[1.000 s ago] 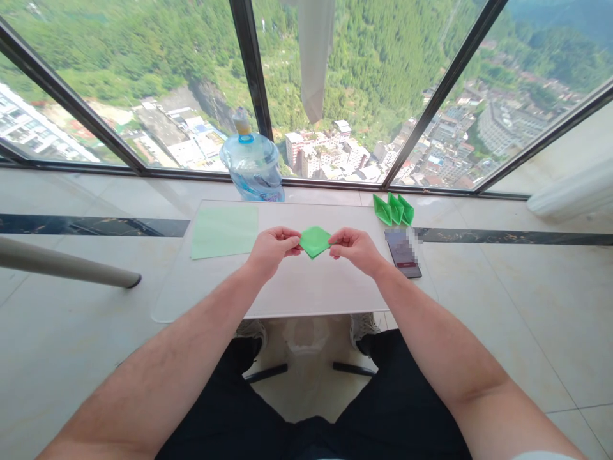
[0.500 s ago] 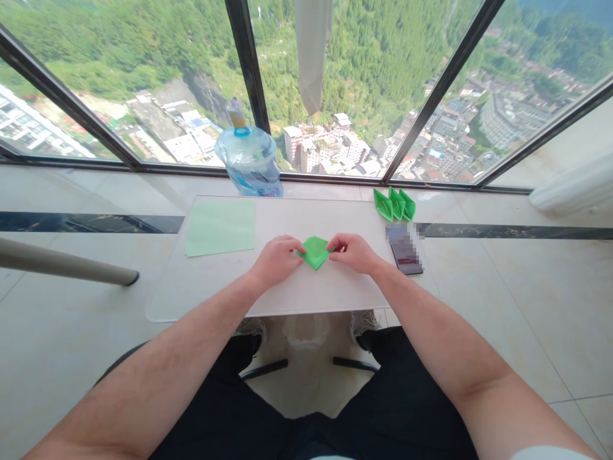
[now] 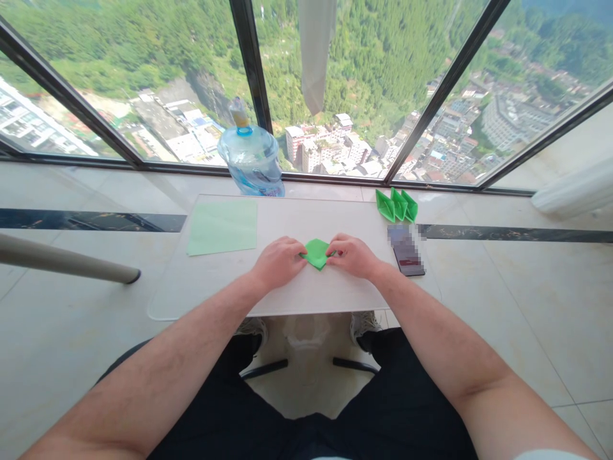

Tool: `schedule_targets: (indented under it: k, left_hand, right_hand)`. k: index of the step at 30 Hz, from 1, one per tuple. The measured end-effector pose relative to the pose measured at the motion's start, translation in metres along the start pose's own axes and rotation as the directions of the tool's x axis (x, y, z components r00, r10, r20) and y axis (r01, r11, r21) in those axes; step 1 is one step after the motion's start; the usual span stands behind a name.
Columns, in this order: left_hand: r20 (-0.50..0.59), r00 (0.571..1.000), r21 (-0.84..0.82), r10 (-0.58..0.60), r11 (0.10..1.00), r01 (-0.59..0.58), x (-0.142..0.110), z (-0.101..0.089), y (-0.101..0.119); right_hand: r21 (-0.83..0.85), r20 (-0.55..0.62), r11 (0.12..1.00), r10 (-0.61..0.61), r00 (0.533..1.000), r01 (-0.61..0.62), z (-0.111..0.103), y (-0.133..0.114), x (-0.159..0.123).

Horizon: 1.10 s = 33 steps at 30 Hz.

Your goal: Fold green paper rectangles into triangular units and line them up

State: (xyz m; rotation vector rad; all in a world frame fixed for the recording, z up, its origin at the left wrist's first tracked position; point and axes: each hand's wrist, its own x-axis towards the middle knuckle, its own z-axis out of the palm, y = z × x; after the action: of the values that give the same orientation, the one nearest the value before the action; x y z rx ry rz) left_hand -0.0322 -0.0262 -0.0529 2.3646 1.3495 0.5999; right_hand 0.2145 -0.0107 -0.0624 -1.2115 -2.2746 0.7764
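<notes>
Closest in are the person's dark trousers (image 3: 311, 437), the knees spread so that the bench (image 3: 211, 284) sits within reach between the forearms. A shoe (image 3: 364, 326) shows on each side just under its near edge.

Over the middle of the bench is a small folded green paper (image 3: 317, 255), held between both hands. The left hand (image 3: 281, 262) has its fingers pinched on the left corner; the right hand (image 3: 352, 255) has its fingers closed on the right corner. Gripping opposite corners probably steadies the piece and leaves its middle uncovered. Whether it touches the bench I cannot tell.

To the left lies a pale green sheet (image 3: 223, 229), flat and well apart from the hands, likely there to be out of the way. A phone (image 3: 406, 250) lies at the right side, partly blurred. Just beyond it, three folded green papers (image 3: 397, 206) stand in a row at the far corner, perhaps grouped to leave working room.

The bench top is pale and smooth; the floor (image 3: 502, 319) is glossy tile. Behind the bench stands a large water bottle (image 3: 253, 163), its base hidden, before tall windows (image 3: 373, 64) overlooking buildings and wooded slopes.
</notes>
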Motion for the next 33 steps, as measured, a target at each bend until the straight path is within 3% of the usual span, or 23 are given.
schedule_targets:
  k: [4, 9, 17, 26, 33]
  left_hand:
    - [0.023, 0.997, 0.102, 0.080, 0.991, -0.082, -0.002, -0.002, 0.006]
    - [0.010, 0.990, 0.207, 0.139, 0.969, -0.138, -0.005, 0.003, 0.012]
    - [-0.084, 0.996, 0.088, -0.003, 0.996, 0.010, -0.001, 0.012, 0.006]
    - [-0.051, 0.998, 0.062, -0.045, 0.997, 0.048, 0.011, 0.009, 0.003]
    - [-0.060, 0.998, 0.039, -0.034, 0.999, 0.036, 0.013, 0.010, 0.000]
  right_hand:
    - [-0.022, 0.018, 0.998, -0.052, 0.998, 0.053, -0.002, -0.001, 0.000]
    - [-0.182, 0.022, 0.977, -0.105, 0.994, 0.107, -0.003, -0.003, -0.003]
    - [-0.259, -0.014, 0.965, -0.055, 0.998, 0.049, 0.003, -0.004, -0.001]
    - [-0.110, -0.005, 0.993, -0.043, 0.999, 0.042, -0.002, -0.003, 0.002]
    - [-0.192, -0.010, 0.981, -0.013, 1.000, 0.011, -0.001, -0.004, 0.006]
